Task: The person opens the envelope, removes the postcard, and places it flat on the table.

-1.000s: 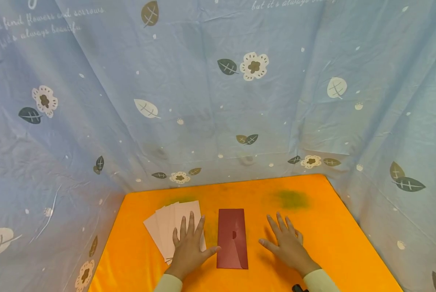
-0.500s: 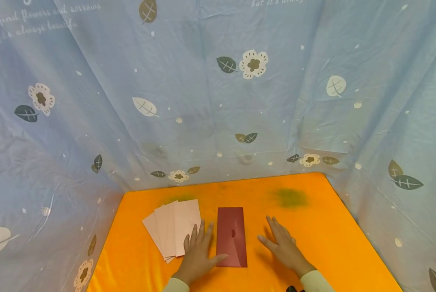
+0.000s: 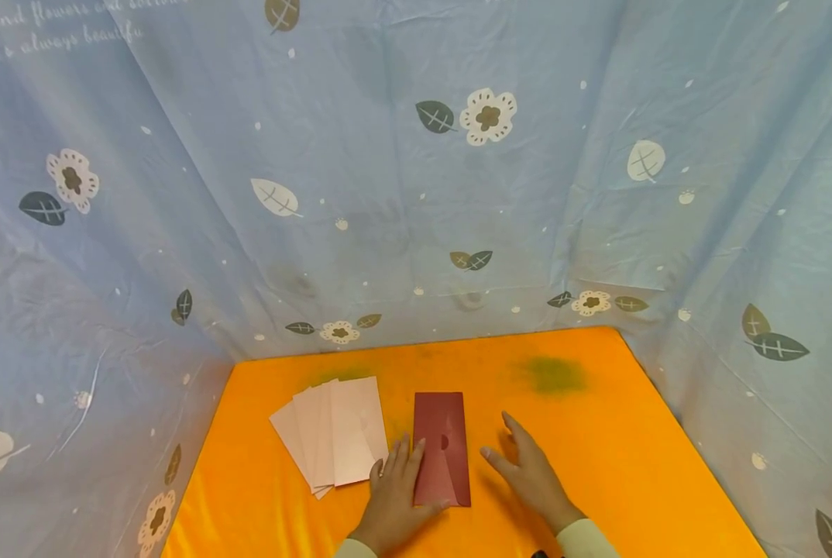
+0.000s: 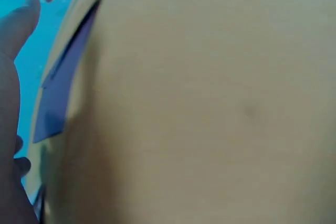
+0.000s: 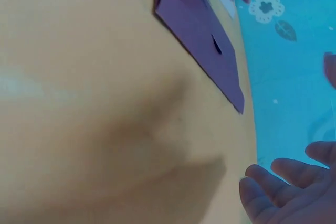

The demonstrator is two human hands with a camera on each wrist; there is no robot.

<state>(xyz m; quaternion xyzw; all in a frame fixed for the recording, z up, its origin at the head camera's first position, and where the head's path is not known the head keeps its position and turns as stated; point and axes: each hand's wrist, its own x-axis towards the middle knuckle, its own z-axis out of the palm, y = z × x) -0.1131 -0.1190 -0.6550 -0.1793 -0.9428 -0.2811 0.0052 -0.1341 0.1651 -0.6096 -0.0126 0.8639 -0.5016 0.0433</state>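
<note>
A dark red envelope (image 3: 438,426) with a small half-round tab lies lengthwise on the orange cloth; the wrist views tint the envelope (image 5: 202,40) purple. My left hand (image 3: 397,504) is at its lower left, fingers extended, fingertips by the left edge and thumb over the bottom edge. Whether it touches the paper cannot be told. To the right of the envelope, apart from it, my right hand (image 3: 536,479) hovers with fingers extended and thumb spread, holding nothing. Several pale pink envelopes (image 3: 353,434) lie fanned out left of the red one, near my left fingertips.
An orange cloth (image 3: 597,434) covers the table, with a greenish patch (image 3: 555,374) toward the back right. Blue curtains (image 3: 388,155) printed with leaves and flowers enclose the back and both sides. A small dark object (image 3: 540,554) shows beside the right sleeve.
My left hand has moved right, off the pink envelopes, to the red envelope's lower left. The right hand has shifted slightly left toward it. The envelopes stay in place on the cloth.
</note>
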